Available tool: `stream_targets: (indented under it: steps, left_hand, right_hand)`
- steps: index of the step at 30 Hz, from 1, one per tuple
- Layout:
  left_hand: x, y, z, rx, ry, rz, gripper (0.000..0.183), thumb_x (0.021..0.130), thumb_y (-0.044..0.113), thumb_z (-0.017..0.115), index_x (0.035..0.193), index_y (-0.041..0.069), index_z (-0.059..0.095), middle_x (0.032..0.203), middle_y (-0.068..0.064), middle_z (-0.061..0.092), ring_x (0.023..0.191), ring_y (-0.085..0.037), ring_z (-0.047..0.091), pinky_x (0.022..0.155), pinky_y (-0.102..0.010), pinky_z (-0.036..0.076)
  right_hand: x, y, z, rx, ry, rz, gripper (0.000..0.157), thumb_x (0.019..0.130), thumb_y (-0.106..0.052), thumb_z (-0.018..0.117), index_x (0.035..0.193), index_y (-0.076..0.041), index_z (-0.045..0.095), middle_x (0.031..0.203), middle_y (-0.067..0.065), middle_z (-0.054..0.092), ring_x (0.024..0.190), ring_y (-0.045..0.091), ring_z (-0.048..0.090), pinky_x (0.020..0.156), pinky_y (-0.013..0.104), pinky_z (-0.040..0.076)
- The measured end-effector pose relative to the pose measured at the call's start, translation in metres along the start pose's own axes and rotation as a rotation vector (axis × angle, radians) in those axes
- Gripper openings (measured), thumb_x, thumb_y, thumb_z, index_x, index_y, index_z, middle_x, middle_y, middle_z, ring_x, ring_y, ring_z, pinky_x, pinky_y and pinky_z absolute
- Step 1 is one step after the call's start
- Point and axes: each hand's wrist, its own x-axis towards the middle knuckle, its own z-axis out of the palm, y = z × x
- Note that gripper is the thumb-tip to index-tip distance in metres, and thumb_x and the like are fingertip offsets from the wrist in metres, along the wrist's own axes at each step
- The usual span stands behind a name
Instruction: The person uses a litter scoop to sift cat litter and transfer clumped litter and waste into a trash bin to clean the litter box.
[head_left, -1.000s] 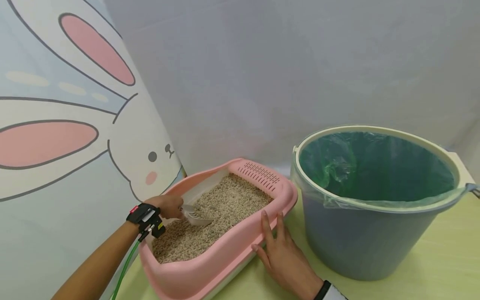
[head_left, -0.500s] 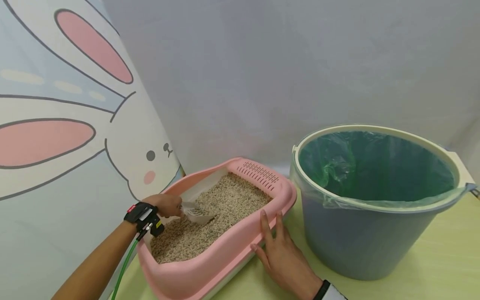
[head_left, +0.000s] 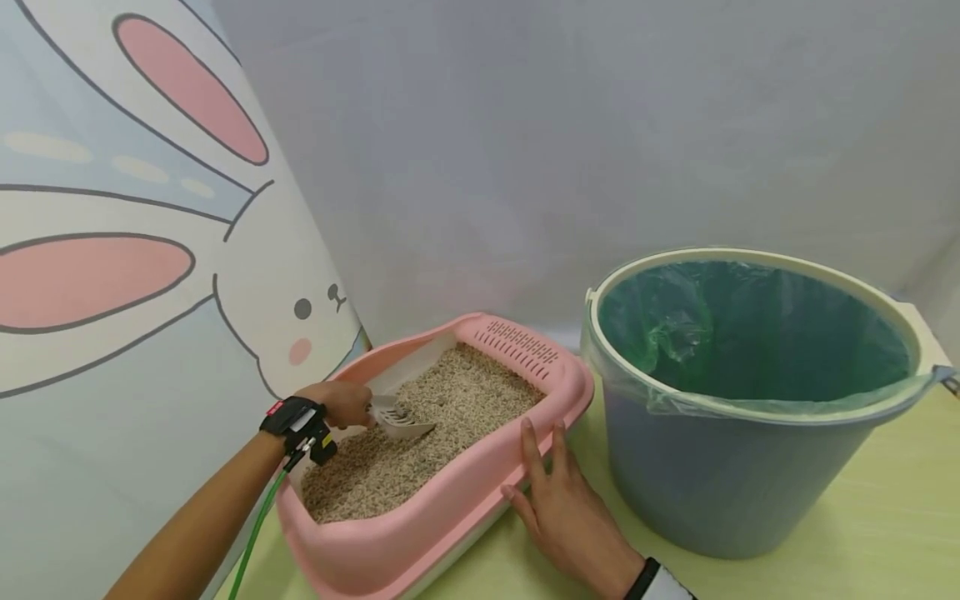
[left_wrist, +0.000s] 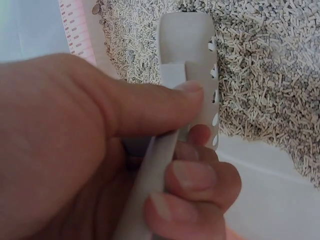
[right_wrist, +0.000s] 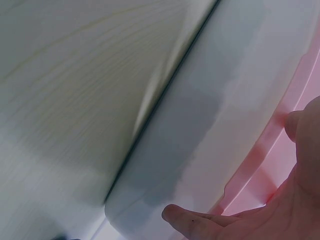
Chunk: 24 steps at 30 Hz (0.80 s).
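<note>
We see the white slotted scoop (head_left: 396,418) lying over the tan litter pellets (head_left: 420,442) at the near-left part of the pink litter box (head_left: 450,508), its handle gripped in our left hand (head_left: 341,404), thumb pressed along the top. Our right hand (head_left: 562,508) rests flat with straight fingers against the box's outer side wall. Just to the right stands a grey bucket (head_left: 750,467) lined with a green bag (head_left: 750,333), on the pale yellow table (head_left: 862,550)
</note>
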Motion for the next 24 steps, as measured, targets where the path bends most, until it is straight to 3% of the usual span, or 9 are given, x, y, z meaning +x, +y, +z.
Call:
stream_targets:
  steps: [4, 15, 21, 24]
  left_hand:
    - [0.002, 0.004, 0.001, 0.002, 0.006, -0.003, 0.035, 0.109, 0.023, 0.059, 0.074, 0.016, 0.057, 0.058, 0.007, 0.038, 0.051, -0.007, 0.033, 0.054, -0.023, 0.033]
    - [0.013, 0.003, 0.005, -0.071, 0.015, 0.012, 0.025, 0.11, 0.021, 0.057, 0.089, 0.011, 0.067, 0.061, 0.006, 0.04, 0.053, -0.007, 0.035, 0.054, -0.024, 0.032]
    - [0.023, 0.006, 0.01, -0.06, 0.082, 0.102, 0.04, 0.109, 0.023, 0.057, 0.07, 0.018, 0.049, 0.059, 0.008, 0.032, 0.052, -0.007, 0.028, 0.056, -0.025, 0.029]
    - [0.025, 0.01, 0.01, -0.013, 0.096, 0.105, 0.047, 0.109, 0.024, 0.058, 0.064, 0.02, 0.042, 0.058, 0.009, 0.03, 0.051, -0.006, 0.026, 0.056, -0.025, 0.028]
  right_hand:
    - [0.0, 0.0, 0.0, 0.006, -0.012, 0.009, 0.079, 0.107, -0.046, 0.058, 0.168, -0.013, 0.021, 0.163, 0.043, 0.023, 0.139, 0.055, 0.051, 0.095, 0.055, 0.058]
    - [0.0, 0.003, -0.002, 0.024, -0.013, 0.003, 0.078, 0.108, -0.047, 0.056, 0.169, -0.013, 0.02, 0.163, 0.044, 0.022, 0.141, 0.057, 0.049, 0.098, 0.055, 0.057]
    - [0.0, 0.003, -0.002, 0.033, -0.017, 0.016, 0.078, 0.108, -0.046, 0.057, 0.169, -0.014, 0.021, 0.164, 0.043, 0.021, 0.141, 0.056, 0.049, 0.098, 0.056, 0.057]
    - [0.0, 0.002, -0.001, 0.043, -0.029, 0.019, 0.078, 0.107, -0.047, 0.056, 0.169, -0.015, 0.02, 0.165, 0.042, 0.02, 0.141, 0.056, 0.048, 0.096, 0.055, 0.057]
